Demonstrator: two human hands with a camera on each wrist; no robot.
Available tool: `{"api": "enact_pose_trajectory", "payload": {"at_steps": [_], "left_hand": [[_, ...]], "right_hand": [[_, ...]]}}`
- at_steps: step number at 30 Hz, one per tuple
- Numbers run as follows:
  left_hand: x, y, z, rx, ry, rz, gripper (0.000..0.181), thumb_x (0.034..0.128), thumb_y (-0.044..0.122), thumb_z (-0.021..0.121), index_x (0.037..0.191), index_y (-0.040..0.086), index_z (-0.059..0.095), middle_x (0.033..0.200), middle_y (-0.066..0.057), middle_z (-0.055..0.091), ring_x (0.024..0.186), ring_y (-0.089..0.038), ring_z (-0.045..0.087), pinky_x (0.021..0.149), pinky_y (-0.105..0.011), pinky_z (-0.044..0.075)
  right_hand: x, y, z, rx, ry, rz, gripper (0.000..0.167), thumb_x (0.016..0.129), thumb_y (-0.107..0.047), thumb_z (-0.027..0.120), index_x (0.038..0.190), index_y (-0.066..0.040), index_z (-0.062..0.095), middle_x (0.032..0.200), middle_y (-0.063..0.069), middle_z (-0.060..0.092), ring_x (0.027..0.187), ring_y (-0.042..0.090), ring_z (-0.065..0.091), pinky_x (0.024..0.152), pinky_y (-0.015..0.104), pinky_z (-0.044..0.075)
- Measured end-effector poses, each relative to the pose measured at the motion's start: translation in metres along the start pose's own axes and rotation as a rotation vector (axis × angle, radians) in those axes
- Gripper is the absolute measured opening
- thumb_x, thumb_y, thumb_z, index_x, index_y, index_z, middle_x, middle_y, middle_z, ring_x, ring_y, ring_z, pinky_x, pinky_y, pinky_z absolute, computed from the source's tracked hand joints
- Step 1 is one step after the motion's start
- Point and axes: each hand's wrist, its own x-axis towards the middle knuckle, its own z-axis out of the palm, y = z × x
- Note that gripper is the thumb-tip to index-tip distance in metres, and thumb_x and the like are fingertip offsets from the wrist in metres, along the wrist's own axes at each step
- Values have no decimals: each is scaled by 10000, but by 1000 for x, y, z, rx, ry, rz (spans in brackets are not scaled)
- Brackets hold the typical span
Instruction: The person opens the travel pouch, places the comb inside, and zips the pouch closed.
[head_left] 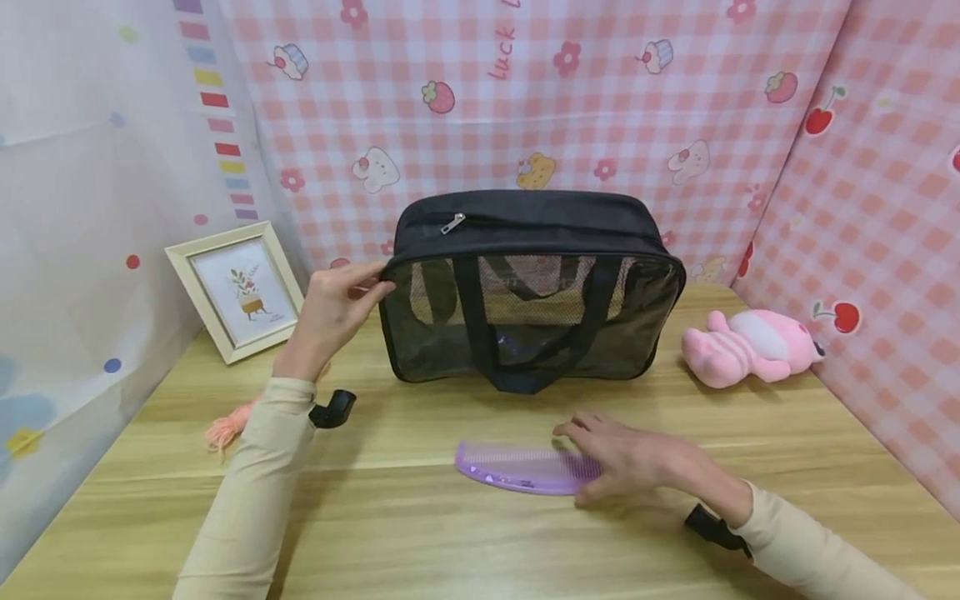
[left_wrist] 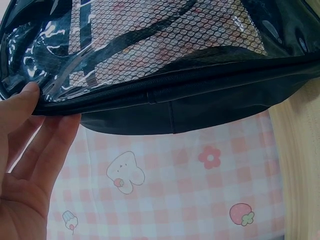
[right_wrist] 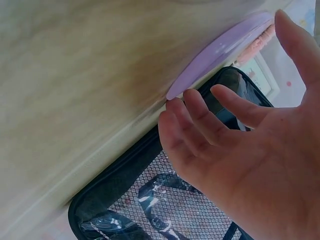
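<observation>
A black clear-sided toiletry bag (head_left: 525, 223) stands upright on the table, with two black handles and a zipper pull at its top left. My left hand (head_left: 341, 304) pinches the bag's upper left corner between thumb and fingers; the left wrist view shows the same hand (left_wrist: 30, 155) on the bag's piping. In front of the bag lies a purple comb (head_left: 517, 479), teeth toward the bag. Over its right end my right hand (head_left: 626, 454) spreads thumb and fingers. In the right wrist view, its fingertips are beside the comb (right_wrist: 220, 52); I cannot tell whether they touch it.
A cream picture frame (head_left: 288, 292) stands at the back left. Orange-pink yarn (head_left: 227, 429) lies partly behind my left forearm. To the right of the bag, a pink plush toy (head_left: 753, 348) lies on its back. Patterned cloth walls (head_left: 480, 142) surround the wooden table (head_left: 420, 550).
</observation>
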Motion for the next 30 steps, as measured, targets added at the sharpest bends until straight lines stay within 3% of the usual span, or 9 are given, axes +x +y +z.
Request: {"api": "enact_pose_trajectory", "payload": {"at_steps": [21, 30], "left_hand": [[0, 1, 1, -5, 4, -16, 272, 814, -9, 732, 1085, -11, 711, 988, -155, 700, 758, -218, 686, 646, -299, 585], [1, 2, 1, 0, 8, -8, 265, 805, -25, 735, 1069, -25, 713, 988, -167, 697, 749, -223, 688, 639, -293, 586]], "right_hand": [[2, 3, 3, 63, -14, 10, 520, 785, -294, 777, 1191, -128, 498, 1085, -43, 439, 1016, 151, 443, 876, 353, 458], [2, 3, 5, 71, -15, -15, 445, 795, -250, 760, 1143, -100, 528, 1063, -41, 448, 1002, 136, 441, 876, 325, 454]]}}
